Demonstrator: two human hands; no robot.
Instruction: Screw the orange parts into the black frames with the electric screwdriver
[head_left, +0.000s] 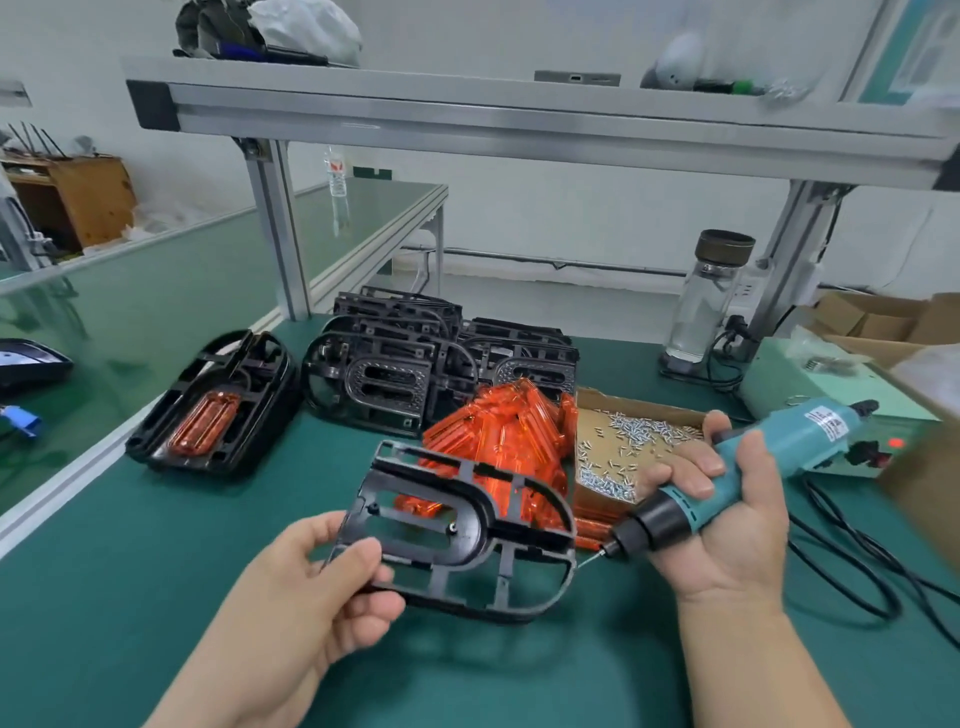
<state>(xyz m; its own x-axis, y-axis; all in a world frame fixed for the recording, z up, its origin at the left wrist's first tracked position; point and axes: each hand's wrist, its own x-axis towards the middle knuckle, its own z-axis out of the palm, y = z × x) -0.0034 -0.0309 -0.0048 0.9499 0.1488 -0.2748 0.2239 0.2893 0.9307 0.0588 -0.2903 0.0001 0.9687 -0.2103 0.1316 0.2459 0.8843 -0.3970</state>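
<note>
Sitting far left on the green table, a black plastic frame already carries an orange insert. Your left hand grips an empty black frame by its edge, tilted above the table. Behind lies the pile of translucent orange parts. Your right hand wraps the teal electric screwdriver, its bit beside the frame's right end.

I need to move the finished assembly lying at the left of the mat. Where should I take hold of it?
Grip the finished frame by its black outer rim, probably at the long sides, coming down from above. It lies flat with the orange part seated in the middle, so the rim is the free, sturdy edge.
</note>
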